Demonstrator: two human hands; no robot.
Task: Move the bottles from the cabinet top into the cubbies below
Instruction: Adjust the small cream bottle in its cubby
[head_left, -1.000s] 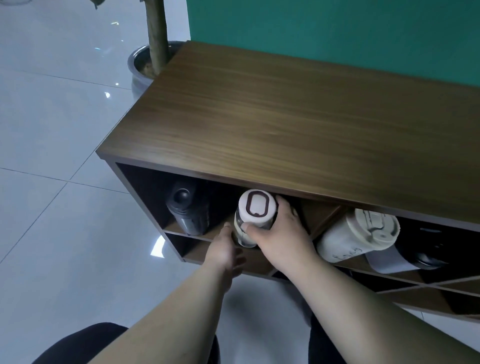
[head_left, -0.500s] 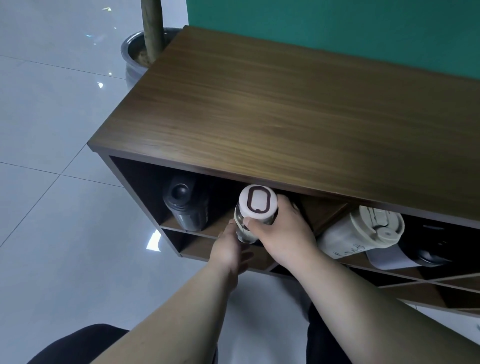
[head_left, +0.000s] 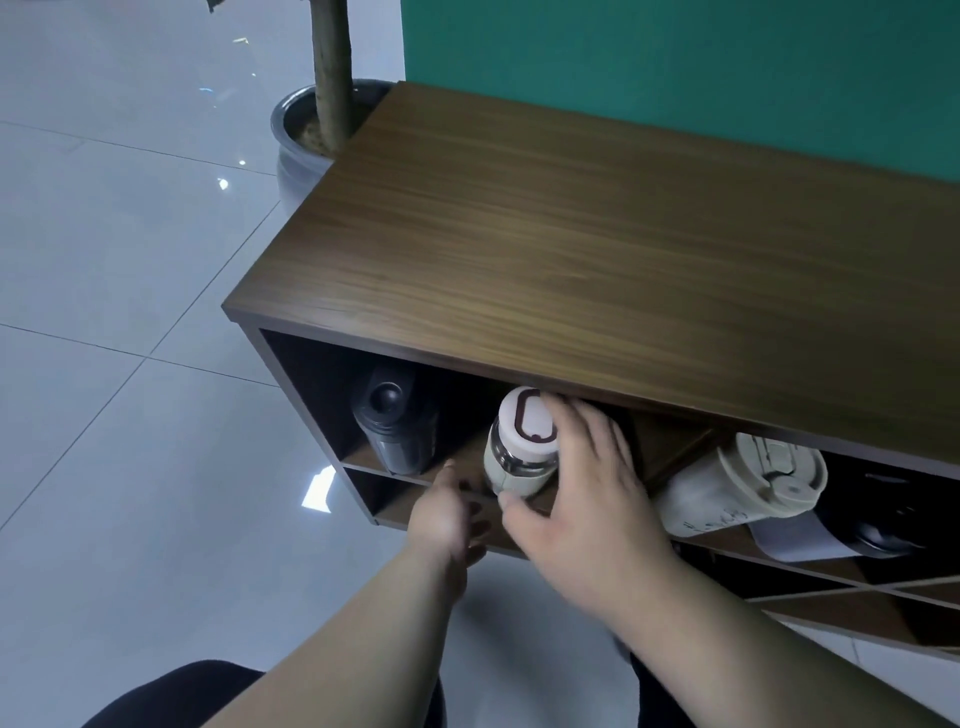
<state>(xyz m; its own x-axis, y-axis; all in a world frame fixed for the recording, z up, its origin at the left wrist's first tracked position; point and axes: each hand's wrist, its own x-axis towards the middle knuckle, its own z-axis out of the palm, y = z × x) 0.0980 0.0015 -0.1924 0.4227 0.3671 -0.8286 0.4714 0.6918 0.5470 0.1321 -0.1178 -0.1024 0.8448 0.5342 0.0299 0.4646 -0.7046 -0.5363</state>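
A clear bottle with a white cap (head_left: 521, 452) stands tilted in the upper left cubby of the wooden cabinet (head_left: 571, 260). My right hand (head_left: 582, 499) is just right of it, fingers spread behind the cap and thumb touching its lower part, no longer wrapped around it. My left hand (head_left: 447, 514) rests at the shelf edge below the bottle, fingers apart. A black bottle (head_left: 395, 431) stands in the same cubby to the left. A cream tumbler (head_left: 743, 488) lies in the cubby to the right. The cabinet top is bare.
A dark bottle (head_left: 883, 519) with a grey sheet (head_left: 795, 538) lies right of the tumbler. Diagonal dividers cross the lower right cubbies. A potted tree trunk in a grey pot (head_left: 296, 150) stands at the cabinet's far left corner. A green wall is behind; glossy floor tiles lie to the left.
My right hand has loosened from its grip around the white-capped bottle and spread its fingers. The bottle now sits deeper in the cubby. My left hand stayed below it.
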